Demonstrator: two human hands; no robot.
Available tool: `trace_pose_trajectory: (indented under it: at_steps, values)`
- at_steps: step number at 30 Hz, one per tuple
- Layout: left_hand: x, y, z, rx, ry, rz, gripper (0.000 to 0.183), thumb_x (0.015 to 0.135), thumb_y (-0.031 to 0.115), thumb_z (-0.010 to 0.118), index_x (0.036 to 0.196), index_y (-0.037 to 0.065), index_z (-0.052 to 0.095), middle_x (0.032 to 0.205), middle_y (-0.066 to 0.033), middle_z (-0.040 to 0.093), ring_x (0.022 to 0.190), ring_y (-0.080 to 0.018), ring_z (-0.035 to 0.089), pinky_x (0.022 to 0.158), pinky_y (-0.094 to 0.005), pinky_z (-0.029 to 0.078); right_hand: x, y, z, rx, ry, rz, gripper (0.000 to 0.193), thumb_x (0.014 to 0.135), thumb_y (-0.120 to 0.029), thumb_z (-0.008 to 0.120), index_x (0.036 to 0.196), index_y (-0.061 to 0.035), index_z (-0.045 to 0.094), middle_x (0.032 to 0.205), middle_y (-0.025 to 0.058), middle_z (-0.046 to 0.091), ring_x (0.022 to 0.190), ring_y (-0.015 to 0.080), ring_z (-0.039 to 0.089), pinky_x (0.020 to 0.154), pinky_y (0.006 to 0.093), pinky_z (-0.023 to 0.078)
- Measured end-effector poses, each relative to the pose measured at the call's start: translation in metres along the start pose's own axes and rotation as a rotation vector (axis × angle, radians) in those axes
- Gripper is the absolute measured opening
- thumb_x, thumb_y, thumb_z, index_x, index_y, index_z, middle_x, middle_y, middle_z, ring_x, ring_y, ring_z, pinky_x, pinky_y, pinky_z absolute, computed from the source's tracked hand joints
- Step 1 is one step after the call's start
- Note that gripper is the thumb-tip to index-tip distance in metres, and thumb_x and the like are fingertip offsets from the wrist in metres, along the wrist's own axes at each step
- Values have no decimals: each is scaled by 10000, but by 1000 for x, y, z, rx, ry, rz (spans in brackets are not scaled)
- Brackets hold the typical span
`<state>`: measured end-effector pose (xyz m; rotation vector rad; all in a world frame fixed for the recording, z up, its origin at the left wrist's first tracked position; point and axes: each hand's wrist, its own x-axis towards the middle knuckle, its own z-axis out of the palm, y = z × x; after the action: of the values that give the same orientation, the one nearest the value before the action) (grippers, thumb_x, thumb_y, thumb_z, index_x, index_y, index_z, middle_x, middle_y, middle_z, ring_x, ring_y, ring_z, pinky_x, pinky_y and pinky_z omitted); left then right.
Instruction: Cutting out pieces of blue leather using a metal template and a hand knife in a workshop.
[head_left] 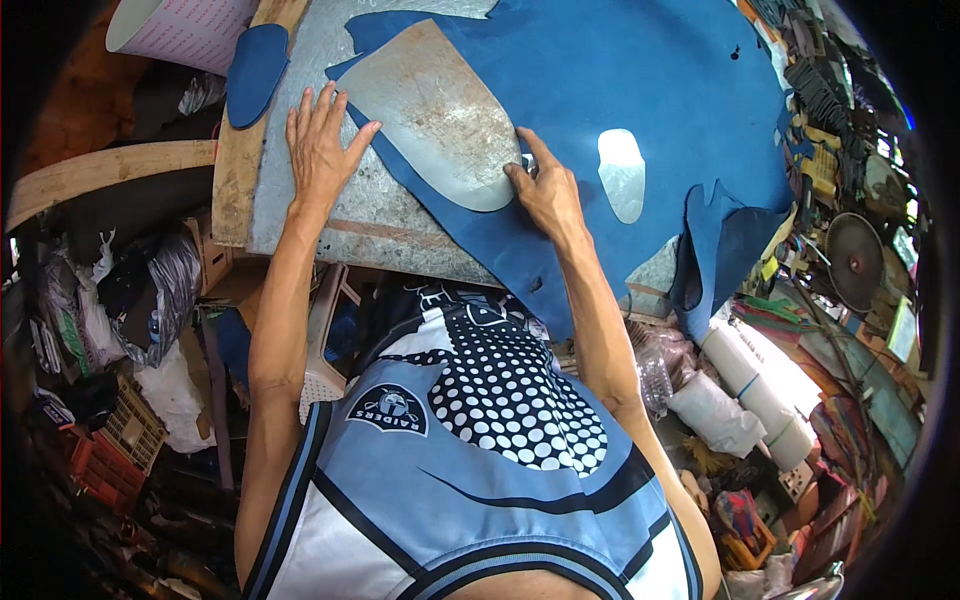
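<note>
While your left hand [322, 140] presses spread on the template [440, 115] | right hand [545, 190] pinches a small tool at its edge | blue leather [640, 70] underneath

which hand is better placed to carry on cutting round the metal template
Right, probably. The right hand sits at the metal template edge on the blue sheet, seemingly holding a small tool. The left hand lies flat, pinning the template.

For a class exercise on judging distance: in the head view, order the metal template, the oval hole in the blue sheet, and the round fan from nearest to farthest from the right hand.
1. Metal template: touching the right hand, on its left.
2. Oval hole: just right.
3. Round fan: far right, off the table.
</note>
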<state>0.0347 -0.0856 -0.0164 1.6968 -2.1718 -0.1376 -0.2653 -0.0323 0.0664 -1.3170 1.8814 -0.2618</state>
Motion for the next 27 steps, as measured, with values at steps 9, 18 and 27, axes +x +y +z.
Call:
trace_pose_trajectory:
  at_steps: [9,18,27]
  values:
    - [-1,-1,2,7,12,-1,678,881,515,674,1302,-13,608,1458,-178,500,1424,-378,346,1164,-545,211,2,16,9,-101,44,-205,717,822,-334,740,1442,-88,478,1109,259,687,1034,439,661,913,478,518]
    - [-1,-3,5,-18,34,1,681,879,537,661,1280,-12,620,1447,-183,505,1415,-393,349,1159,-564,209,2,-8,4,-236,-69,-43,734,824,-340,751,1461,-140,446,1154,268,668,1097,433,633,917,492,505]
    - [-2,1,5,-5,7,-10,753,880,539,661,1383,-6,528,1476,-170,482,1436,-365,331,1176,-527,194,2,27,-24,751,-65,-16,419,867,-170,739,1234,-14,613,835,24,608,609,62,518,526,201,414]
